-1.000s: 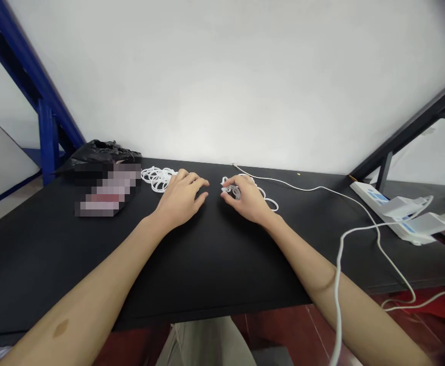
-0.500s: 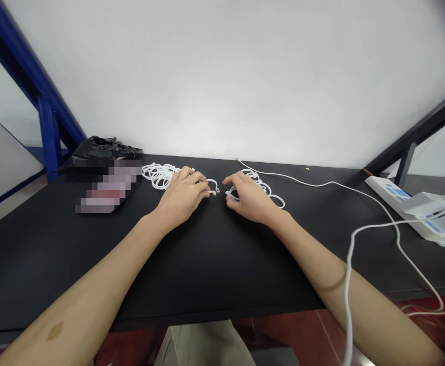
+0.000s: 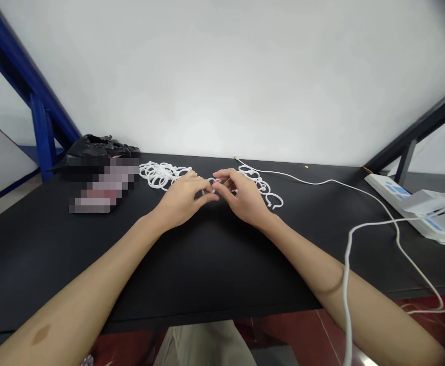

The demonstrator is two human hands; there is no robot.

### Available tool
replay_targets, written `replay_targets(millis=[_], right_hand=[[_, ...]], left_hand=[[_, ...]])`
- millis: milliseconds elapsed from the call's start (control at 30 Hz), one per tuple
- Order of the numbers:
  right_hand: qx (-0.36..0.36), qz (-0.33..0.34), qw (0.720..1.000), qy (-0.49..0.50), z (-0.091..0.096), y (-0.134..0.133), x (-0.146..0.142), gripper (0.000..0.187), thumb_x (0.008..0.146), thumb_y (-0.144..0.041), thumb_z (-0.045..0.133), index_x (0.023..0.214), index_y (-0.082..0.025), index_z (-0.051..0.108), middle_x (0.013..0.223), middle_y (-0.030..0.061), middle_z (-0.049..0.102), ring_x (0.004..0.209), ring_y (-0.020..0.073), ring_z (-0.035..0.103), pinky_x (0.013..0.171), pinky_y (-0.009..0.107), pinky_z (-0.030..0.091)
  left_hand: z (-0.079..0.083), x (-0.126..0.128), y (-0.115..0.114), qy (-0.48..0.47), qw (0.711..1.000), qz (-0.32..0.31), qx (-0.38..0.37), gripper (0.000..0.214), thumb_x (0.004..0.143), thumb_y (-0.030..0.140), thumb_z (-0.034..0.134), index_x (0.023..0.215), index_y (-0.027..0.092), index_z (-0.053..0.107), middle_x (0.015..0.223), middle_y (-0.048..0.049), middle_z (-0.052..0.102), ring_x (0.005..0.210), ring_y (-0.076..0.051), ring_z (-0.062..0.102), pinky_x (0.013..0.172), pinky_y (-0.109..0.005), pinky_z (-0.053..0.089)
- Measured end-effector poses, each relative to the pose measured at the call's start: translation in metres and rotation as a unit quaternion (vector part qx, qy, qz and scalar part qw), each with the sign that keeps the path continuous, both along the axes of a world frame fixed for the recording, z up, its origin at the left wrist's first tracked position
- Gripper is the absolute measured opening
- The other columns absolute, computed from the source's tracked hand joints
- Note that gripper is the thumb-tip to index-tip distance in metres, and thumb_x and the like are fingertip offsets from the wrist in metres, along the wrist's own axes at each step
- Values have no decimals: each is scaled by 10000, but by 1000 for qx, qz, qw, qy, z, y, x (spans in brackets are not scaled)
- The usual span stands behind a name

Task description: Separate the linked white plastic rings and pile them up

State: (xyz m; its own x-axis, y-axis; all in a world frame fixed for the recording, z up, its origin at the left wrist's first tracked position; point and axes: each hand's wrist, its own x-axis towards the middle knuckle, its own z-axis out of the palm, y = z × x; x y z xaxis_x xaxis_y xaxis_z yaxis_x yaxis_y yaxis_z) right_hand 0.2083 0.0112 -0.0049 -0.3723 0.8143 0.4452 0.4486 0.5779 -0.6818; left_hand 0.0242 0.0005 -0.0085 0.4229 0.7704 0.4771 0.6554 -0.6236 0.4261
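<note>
Above the black table, my left hand (image 3: 182, 199) and my right hand (image 3: 244, 197) meet at the fingertips. Both are closed in a pinch on one small white curtain ring (image 3: 214, 181), partly hidden by the fingers. A heap of similar white rings (image 3: 160, 175) lies beyond and to the left of my left hand. Past my right hand is a looser row of white rings (image 3: 259, 181); the nearest ring (image 3: 274, 200) has a gap between its two ends.
A black plastic bag (image 3: 96, 146) and a blurred-out package (image 3: 108, 184) lie at the left. One white cable (image 3: 302, 181) crosses the right side, and another hangs over my right forearm. White power strip (image 3: 401, 201) with plugs at right. A white wall (image 3: 222, 76) stands behind the table.
My hands have come together, and both now pinch the ring between them. The gapped ring by my right hand shows more fully.
</note>
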Motion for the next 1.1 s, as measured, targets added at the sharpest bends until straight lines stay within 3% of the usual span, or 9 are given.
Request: replay_targets(millis=[100,233,600,733,833,900,1000,1100], right_hand=[[-5,8,1000,5,2,1,0,139,941,-305,511,983,-233,623,904,13,707,778,146,642,762,288,495],[-27,-21,999,40,3,3,-2,143,936,-299,500,869,-229,605,729,-22,661,660,129,626,688,265,492],[-68,-23,994,86,3,3,-1,112,902,-279,550,809,-221,572,638,-40,612,611,120,604,655,255,478],[-50,-35,996,62,4,5,1,144,934,-338,523,902,-221,600,697,-23,643,638,130,611,679,270,471],[19,-104,994,-24,9,10,10,243,966,-394,473,1068,-219,607,831,17,687,716,158,625,726,303,453],[57,-181,976,-106,14,14,19,272,973,-407,455,1065,-210,617,910,50,691,776,186,624,731,321,435],[24,-240,938,-247,19,18,30,304,959,-443,461,912,-202,642,925,73,682,798,210,615,686,320,412],[-23,-218,915,-338,18,18,34,361,894,-550,523,845,-212,641,924,69,680,790,220,616,659,319,410]], left_hand=[[1,2,-4,-10,1000,-7,-17,180,908,369,577,824,223,642,813,-5,685,828,-192,547,785,-336,453],[4,4,-8,-18,999,-14,-23,155,907,346,572,851,224,649,826,3,695,826,-186,548,791,-333,451],[5,3,-8,-22,999,-18,-14,150,912,320,562,852,229,663,812,13,689,803,-173,545,792,-323,444],[6,2,-7,-22,1000,-3,1,172,923,307,530,848,223,660,807,-1,685,817,-185,532,769,-320,444],[4,-3,-3,-2,997,60,40,210,926,315,506,813,217,653,818,-26,691,856,-215,517,800,-357,436],[3,-8,0,35,989,128,69,254,924,343,495,777,211,655,808,-52,678,885,-245,513,831,-400,423],[3,-15,5,93,966,226,90,352,921,420,479,729,199,673,843,-92,664,951,-291,525,858,-444,414],[2,-20,9,118,941,306,85,418,924,485,445,860,179,721,1060,-136,661,1087,-339,517,906,-471,415]])
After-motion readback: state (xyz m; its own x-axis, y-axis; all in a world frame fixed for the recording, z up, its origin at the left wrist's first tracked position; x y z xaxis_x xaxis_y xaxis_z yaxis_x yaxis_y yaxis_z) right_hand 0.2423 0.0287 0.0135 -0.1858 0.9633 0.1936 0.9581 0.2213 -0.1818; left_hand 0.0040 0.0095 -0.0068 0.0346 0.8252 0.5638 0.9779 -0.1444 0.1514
